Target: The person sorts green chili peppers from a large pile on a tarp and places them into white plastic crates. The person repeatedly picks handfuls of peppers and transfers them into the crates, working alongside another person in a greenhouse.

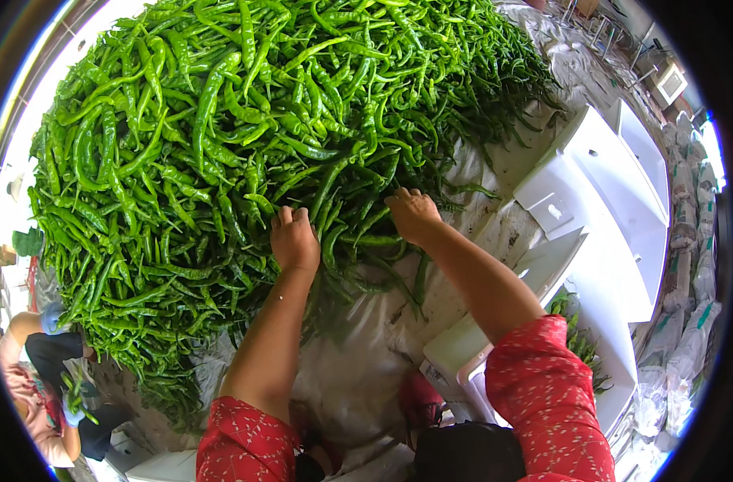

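Observation:
A large heap of long green chili peppers spreads before me and fills much of the view. At its near edge, my left hand reaches in with curled fingers, touching the peppers. My right hand is a little farther to the right, fingers bent down at the heap's edge beside a few long peppers. Between the two hands, several loose peppers trail toward me onto a pale plastic sheet. The undersides of both hands are hidden, so whether either grips a pepper does not show.
White foam boxes stand tilted at the right. Another white box by my right arm holds green peppers. Clear plastic bags line the far right. At lower left, a person in gloves holds some peppers.

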The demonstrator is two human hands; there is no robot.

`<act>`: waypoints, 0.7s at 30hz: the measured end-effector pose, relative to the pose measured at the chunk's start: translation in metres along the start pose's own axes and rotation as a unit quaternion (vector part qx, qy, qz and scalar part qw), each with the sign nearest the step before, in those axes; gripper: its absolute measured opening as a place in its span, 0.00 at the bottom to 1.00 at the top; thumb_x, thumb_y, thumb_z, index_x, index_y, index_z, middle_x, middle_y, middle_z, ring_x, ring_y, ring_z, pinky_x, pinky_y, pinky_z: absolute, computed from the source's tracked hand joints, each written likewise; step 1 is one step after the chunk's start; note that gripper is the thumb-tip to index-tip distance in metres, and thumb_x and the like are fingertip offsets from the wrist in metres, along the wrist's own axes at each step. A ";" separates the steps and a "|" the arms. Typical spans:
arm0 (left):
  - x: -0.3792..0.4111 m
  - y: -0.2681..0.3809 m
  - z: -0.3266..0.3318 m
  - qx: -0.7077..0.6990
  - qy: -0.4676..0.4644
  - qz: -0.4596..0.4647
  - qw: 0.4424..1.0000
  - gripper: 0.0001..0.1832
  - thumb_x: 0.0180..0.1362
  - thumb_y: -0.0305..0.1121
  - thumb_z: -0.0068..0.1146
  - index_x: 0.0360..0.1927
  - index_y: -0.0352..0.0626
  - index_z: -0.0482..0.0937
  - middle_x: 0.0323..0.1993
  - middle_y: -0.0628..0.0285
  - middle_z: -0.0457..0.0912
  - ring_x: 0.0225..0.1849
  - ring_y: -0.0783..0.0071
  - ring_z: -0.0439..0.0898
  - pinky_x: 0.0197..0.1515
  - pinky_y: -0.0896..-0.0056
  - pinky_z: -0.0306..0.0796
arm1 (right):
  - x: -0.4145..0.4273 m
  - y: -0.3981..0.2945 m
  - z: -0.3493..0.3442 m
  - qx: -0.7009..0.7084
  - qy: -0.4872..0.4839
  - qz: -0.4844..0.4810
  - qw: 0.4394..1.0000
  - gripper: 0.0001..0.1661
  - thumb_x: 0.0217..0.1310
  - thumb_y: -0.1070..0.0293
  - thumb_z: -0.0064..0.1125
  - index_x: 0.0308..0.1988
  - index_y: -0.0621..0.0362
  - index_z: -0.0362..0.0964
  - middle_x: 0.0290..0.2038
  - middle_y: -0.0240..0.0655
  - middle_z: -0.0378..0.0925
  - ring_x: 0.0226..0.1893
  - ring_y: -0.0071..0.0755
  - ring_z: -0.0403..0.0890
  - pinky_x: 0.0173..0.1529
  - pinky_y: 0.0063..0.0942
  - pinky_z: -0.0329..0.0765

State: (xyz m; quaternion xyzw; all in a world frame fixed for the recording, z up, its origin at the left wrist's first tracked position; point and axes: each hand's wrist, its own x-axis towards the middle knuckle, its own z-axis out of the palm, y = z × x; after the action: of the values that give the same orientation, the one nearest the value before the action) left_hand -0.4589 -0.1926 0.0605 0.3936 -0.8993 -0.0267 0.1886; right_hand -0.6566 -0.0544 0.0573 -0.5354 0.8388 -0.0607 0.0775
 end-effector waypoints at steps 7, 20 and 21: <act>0.007 -0.031 -0.016 -0.168 -0.084 -0.057 0.981 0.09 0.59 0.34 0.54 0.39 0.40 0.75 0.36 0.54 0.81 0.37 0.55 0.80 0.41 0.58 0.73 | 0.007 0.014 0.024 -0.027 0.161 -0.045 0.985 0.11 0.52 0.66 0.60 0.39 0.52 0.74 0.39 0.34 0.74 0.45 0.44 0.74 0.49 0.40 0.70; -0.100 0.008 -0.031 -0.481 -0.200 0.021 0.853 0.15 0.58 0.31 0.59 0.46 0.36 0.74 0.33 0.56 0.81 0.31 0.69 0.81 0.37 0.69 0.74 | -0.022 -0.061 -0.017 0.751 -0.124 0.179 0.623 0.15 0.59 0.70 0.61 0.46 0.59 0.69 0.35 0.34 0.76 0.29 0.29 0.78 0.36 0.34 0.78; -0.095 0.003 -0.024 -0.437 -0.142 -0.006 0.888 0.15 0.58 0.32 0.60 0.46 0.36 0.74 0.33 0.55 0.81 0.31 0.67 0.81 0.38 0.67 0.74 | -0.024 -0.053 -0.016 0.743 -0.130 0.178 0.632 0.14 0.59 0.71 0.61 0.45 0.59 0.69 0.34 0.35 0.76 0.28 0.30 0.78 0.35 0.35 0.78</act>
State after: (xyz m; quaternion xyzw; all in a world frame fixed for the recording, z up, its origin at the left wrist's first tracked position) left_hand -0.3940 -0.1201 0.0535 0.2686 -0.8116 -0.4737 0.2116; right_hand -0.6023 -0.0547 0.0841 -0.1395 0.5698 -0.5785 0.5667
